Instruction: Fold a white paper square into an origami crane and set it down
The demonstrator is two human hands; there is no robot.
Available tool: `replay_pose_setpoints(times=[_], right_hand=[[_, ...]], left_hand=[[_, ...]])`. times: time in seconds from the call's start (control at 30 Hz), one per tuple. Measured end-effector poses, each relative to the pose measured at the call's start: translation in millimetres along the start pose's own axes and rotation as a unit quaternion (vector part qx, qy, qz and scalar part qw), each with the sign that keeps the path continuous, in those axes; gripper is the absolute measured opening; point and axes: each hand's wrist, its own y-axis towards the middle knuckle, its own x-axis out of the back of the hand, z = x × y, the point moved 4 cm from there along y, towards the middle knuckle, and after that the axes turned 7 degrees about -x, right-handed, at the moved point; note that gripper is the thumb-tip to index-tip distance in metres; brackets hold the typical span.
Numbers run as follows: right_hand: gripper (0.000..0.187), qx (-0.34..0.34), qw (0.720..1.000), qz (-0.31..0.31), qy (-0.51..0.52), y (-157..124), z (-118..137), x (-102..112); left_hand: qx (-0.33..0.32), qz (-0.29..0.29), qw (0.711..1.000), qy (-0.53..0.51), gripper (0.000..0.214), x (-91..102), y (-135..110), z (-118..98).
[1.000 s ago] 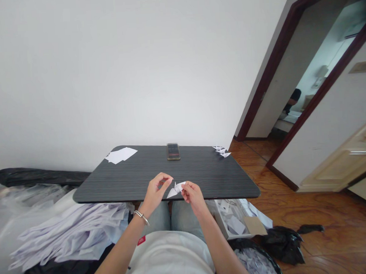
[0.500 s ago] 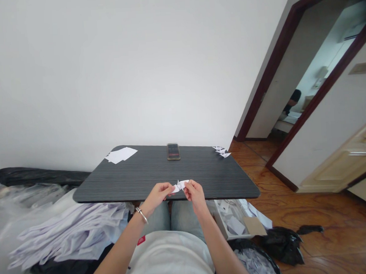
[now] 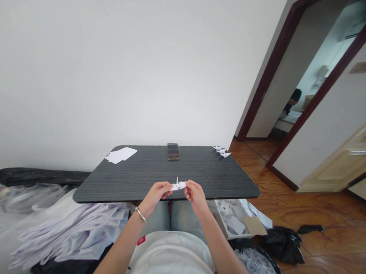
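Observation:
A small white folded paper figure hangs between my two hands over the near edge of the dark table. My left hand pinches its left end, a silver bracelet on that wrist. My right hand pinches its right end. A thin point of paper sticks up from the middle. Both hands have their fingers closed on the paper.
A phone lies at the table's far middle, loose white sheets at the far left, and folded paper figures at the far right. Crumpled paper heaps lie left; a box of paper and black bags lie right on the wooden floor.
My left hand closed onto the paper's left end. Both hands drew slightly apart, stretching the folded paper flat between them, and a small point now stands up.

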Motion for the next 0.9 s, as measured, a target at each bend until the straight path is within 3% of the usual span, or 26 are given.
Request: replay_pose_setpoints(times=[0.9], right_hand=[[0.024,-0.003,1.0,-0.005,0.009,2.3,-3.7,2.1]], left_hand=[[0.022,0.021,0.999,-0.038,0.031,3.4,3.6,6.0]])
